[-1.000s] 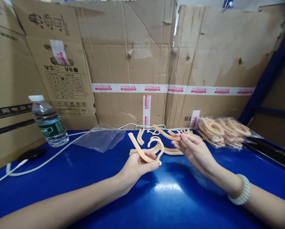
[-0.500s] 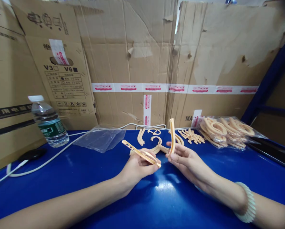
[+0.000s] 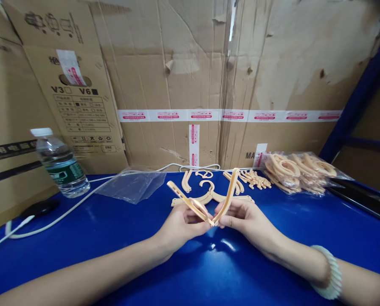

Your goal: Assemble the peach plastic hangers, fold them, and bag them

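My left hand (image 3: pixel 181 225) pinches one beige plastic hanger arm (image 3: pixel 186 199), which slants up to the left. My right hand (image 3: pixel 240 219) pinches a second beige arm (image 3: pixel 228 193), which slants up to the right. The two lower ends meet between my fingertips and form a V above the blue table (image 3: pixel 119 238). Just behind my hands lies an assembled beige hanger with a hook (image 3: pixel 209 191). Loose beige arms (image 3: pixel 251 178) and small curved pieces (image 3: pixel 187 180) lie farther back.
A clear bag of beige hanger parts (image 3: pixel 299 172) sits at the back right. An empty clear bag (image 3: pixel 132 185) lies at the back left, beside a water bottle (image 3: pixel 59 163) and a white cable (image 3: pixel 59 216). Cardboard boxes (image 3: pixel 177 85) wall the rear. A blue shelf post (image 3: pixel 358 97) stands at right.
My right hand has brought its arm from the pile toward my left hand. The two pieces, apart before, now touch at their lower ends.
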The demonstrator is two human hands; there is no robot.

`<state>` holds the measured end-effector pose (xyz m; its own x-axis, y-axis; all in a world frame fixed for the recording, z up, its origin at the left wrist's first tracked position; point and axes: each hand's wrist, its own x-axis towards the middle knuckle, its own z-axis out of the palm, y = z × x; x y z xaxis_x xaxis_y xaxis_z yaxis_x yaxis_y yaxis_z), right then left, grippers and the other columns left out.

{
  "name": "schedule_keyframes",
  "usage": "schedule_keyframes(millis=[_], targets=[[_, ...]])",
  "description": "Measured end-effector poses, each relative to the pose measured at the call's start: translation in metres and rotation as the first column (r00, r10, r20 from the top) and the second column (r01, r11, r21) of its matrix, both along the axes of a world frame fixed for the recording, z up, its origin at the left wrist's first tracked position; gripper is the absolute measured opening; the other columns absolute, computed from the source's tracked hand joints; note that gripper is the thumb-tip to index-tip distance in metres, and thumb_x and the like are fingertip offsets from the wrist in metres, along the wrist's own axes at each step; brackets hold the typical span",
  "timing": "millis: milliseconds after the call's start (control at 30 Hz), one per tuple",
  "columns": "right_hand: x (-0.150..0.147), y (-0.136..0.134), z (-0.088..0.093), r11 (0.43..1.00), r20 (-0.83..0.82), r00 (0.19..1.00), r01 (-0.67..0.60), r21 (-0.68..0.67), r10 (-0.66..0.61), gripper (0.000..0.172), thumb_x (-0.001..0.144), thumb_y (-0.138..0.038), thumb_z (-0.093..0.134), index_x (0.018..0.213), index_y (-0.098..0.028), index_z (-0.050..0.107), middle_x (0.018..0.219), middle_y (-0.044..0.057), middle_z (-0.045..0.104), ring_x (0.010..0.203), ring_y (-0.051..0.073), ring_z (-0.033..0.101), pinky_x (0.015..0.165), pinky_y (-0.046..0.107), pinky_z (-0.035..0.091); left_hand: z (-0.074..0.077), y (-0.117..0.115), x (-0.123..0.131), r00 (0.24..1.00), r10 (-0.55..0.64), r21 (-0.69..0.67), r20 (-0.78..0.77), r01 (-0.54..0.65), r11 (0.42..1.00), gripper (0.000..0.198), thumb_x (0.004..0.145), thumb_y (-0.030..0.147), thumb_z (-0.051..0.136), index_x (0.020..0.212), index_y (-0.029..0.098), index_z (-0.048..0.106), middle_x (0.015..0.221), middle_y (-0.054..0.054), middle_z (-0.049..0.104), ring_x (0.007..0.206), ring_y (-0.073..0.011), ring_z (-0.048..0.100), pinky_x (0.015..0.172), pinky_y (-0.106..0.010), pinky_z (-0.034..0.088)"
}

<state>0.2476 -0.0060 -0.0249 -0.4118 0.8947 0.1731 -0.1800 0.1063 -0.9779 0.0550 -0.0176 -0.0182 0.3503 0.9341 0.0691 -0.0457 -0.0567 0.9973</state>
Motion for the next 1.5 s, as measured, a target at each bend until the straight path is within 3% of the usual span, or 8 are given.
schedule_keyframes(millis=[500, 700, 867, 1000, 1133, 1300, 1400, 1500], targets=[[0.003, -0.002, -0.002, 0.992, 0.198, 0.979, 0.016, 0.122, -0.04, 0.025, 0.07, -0.036, 0.082, 0.081, -0.017, 0.071, 0.076, 0.003, 0.071, 0.071, 0.019, 0.066, 0.07, 0.031, 0.054, -0.006, 0.0, 0.0, 0.997, 0.061, -0.063, -0.039, -0.063, 0.996, 0.025, 0.06, 0.021, 0.083, 0.075, 0.016, 0.064, 0.078, -0.004, 0.077, 0.078, -0.0226, 0.072, 0.077, -0.033, 0.053], [-0.004, -0.002, -0.002, 0.988, 0.16, 0.984, 0.057, 0.145, -0.08, 0.024, 0.071, -0.037, 0.081, 0.077, -0.018, 0.067, 0.072, 0.001, 0.067, 0.063, 0.016, 0.063, 0.064, 0.03, 0.054, -0.004, 0.0, -0.001, 0.998, 0.062, -0.088, 0.017, -0.061, 0.994, 0.022, 0.062, 0.019, 0.082, 0.077, 0.015, 0.068, 0.078, -0.005, 0.077, 0.077, -0.0203, 0.071, 0.079, -0.031, 0.053], [0.015, 0.013, 0.014, 0.981, 0.138, 0.983, 0.094, 0.171, -0.118, 0.026, 0.067, -0.035, 0.084, 0.074, -0.019, 0.064, 0.065, -0.002, 0.065, 0.058, 0.014, 0.06, 0.057, 0.026, 0.051, 0.003, 0.009, -0.009, 0.98, 0.175, -0.102, 0.096, -0.165, 0.981, 0.024, 0.062, 0.018, 0.084, 0.079, 0.013, 0.068, 0.07, -0.004, 0.075, 0.069, -0.0148, 0.069, 0.069, -0.023, 0.053], [0.049, 0.035, 0.031, 0.949, 0.228, 0.96, 0.091, 0.303, -0.165, 0.027, 0.064, -0.036, 0.086, 0.074, -0.018, 0.07, 0.069, 0.002, 0.067, 0.062, 0.016, 0.061, 0.059, 0.027, 0.049, 0.013, 0.023, -0.021, 0.948, 0.245, -0.152, 0.204, -0.217, 0.964, 0.028, 0.063, 0.016, 0.085, 0.083, 0.01, 0.068, 0.075, -0.006, 0.074, 0.073, -0.0149, 0.07, 0.075, -0.024, 0.056], [0.072, 0.049, 0.04, 0.878, 0.405, 0.874, 0.047, 0.476, -0.267, 0.031, 0.068, -0.046, 0.081, 0.077, -0.018, 0.072, 0.078, 0.006, 0.07, 0.072, 0.022, 0.063, 0.065, 0.033, 0.05, 0.016, 0.037, -0.036, 0.922, 0.319, -0.11, 0.219, -0.301, 0.947, 0.018, 0.07, 0.014, 0.08, 0.081, 0.01, 0.066, 0.077, -0.006, 0.072, 0.074, -0.0137, 0.069, 0.078, -0.024, 0.056], [0.083, 0.059, 0.045, 0.71, 0.597, 0.719, -0.208, 0.672, -0.355, 0.023, 0.08, -0.043, 0.069, 0.076, -0.02, 0.071, 0.082, 0.007, 0.068, 0.08, 0.024, 0.062, 0.076, 0.037, 0.048, 0.022, 0.051, -0.052, 0.932, 0.325, -0.026, 0.161, -0.325, 0.945, 0.016, 0.071, 0.017, 0.078, 0.079, 0.014, 0.064, 0.076, -0.002, 0.069, 0.072, -0.0119, 0.067, 0.076, -0.022, 0.055], [0.089, 0.062, 0.046, 0.719, 0.691, 0.636, -0.295, 0.629, -0.344, 0.017, 0.08, -0.036, 0.068, 0.074, -0.02, 0.07, 0.077, 0.005, 0.067, 0.073, 0.021, 0.061, 0.071, 0.034, 0.046, 0.029, 0.055, -0.062, 0.973, 0.228, 0.038, 0.041, -0.229, 0.973, 0.02, 0.063, 0.017, 0.083, 0.074, 0.014, 0.066, 0.069, -0.002, 0.069, 0.067, -0.0143, 0.066, 0.064, -0.022, 0.053], [0.094, 0.064, 0.045, 0.751, 0.757, 0.564, -0.33, 0.572, -0.329, 0.013, 0.077, -0.032, 0.07, 0.07, -0.021, 0.069, 0.073, 0.003, 0.067, 0.07, 0.02, 0.06, 0.068, 0.032, 0.045, 0.032, 0.056, -0.07, 0.949, 0.153, 0.268, -0.275, -0.077, 0.96, 0.015, 0.064, 0.022, 0.082, 0.068, 0.015, 0.068, 0.06, 0.001, 0.065, 0.056, -0.0126, 0.059, 0.052, -0.02, 0.044]])
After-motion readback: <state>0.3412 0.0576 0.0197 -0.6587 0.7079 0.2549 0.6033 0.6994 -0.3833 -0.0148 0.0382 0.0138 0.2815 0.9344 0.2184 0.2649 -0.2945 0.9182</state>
